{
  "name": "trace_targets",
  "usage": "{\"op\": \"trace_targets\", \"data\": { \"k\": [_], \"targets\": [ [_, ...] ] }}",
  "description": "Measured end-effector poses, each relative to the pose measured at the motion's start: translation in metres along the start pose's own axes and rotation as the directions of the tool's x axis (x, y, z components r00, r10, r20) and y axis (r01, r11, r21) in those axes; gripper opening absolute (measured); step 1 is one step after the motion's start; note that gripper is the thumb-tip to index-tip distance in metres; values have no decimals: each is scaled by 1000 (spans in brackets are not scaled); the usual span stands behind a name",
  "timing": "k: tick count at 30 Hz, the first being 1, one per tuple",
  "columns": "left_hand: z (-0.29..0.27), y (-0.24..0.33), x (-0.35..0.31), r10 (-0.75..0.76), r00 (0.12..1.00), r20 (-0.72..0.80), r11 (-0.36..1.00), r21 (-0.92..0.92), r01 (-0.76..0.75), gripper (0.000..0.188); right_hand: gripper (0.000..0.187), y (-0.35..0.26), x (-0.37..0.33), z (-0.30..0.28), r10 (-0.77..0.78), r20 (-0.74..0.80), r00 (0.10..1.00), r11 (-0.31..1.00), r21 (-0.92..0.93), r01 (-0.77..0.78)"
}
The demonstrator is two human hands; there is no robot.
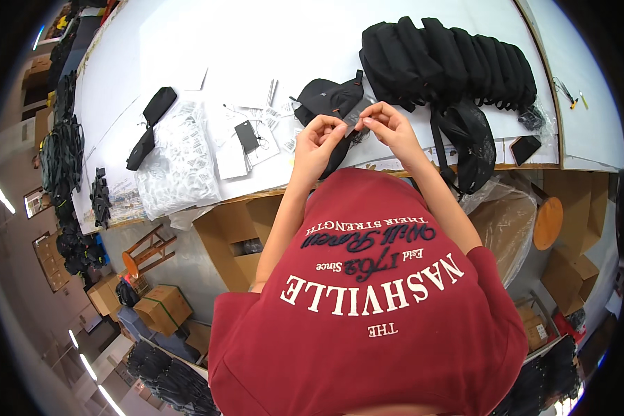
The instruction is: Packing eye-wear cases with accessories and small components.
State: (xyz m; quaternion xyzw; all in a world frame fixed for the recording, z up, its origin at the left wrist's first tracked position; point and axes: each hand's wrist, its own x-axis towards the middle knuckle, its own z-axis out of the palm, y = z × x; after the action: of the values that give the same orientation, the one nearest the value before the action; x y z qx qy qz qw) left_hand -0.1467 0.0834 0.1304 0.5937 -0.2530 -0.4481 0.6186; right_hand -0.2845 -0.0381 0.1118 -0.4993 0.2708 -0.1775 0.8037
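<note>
My left hand (320, 143) is closed in a pinch, thumb against fingertips, above the table's near edge. Close beside it, my right hand (390, 132) pinches too, its fingertips almost meeting the left ones. What they hold is too small to make out. A black bag (326, 98) lies under and just beyond both hands, partly hidden by them. By the right fingertips shows a greyish, see-through piece (356, 111), perhaps plastic film. To the left, a black hang tag (245, 136) with thin dark cord rests on white sheets (232, 161).
A row of black backpacks (444, 62) stands far right; another black backpack (473, 149) overhangs the near edge. A dark flat rectangle (525, 149) lies right of it. On the left are a clear bag of white packets (177, 163) and a black pouch (159, 104). Cardboard boxes (253, 229) stand below.
</note>
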Motion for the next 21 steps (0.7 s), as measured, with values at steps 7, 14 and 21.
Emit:
{"op": "trace_targets", "data": {
  "k": [7,14,21],
  "targets": [
    [10,6,8,24,997,-76,986,166,-11,12,14,5,0,4,-76,-2,997,993,94,76],
    [16,8,16,58,994,-94,970,239,-34,11,13,3,-4,5,35,-54,998,983,181,-25],
    [20,12,17,36,995,-89,968,250,-13,11,15,6,-5,9,-35,-119,992,987,149,53]
  ]
}}
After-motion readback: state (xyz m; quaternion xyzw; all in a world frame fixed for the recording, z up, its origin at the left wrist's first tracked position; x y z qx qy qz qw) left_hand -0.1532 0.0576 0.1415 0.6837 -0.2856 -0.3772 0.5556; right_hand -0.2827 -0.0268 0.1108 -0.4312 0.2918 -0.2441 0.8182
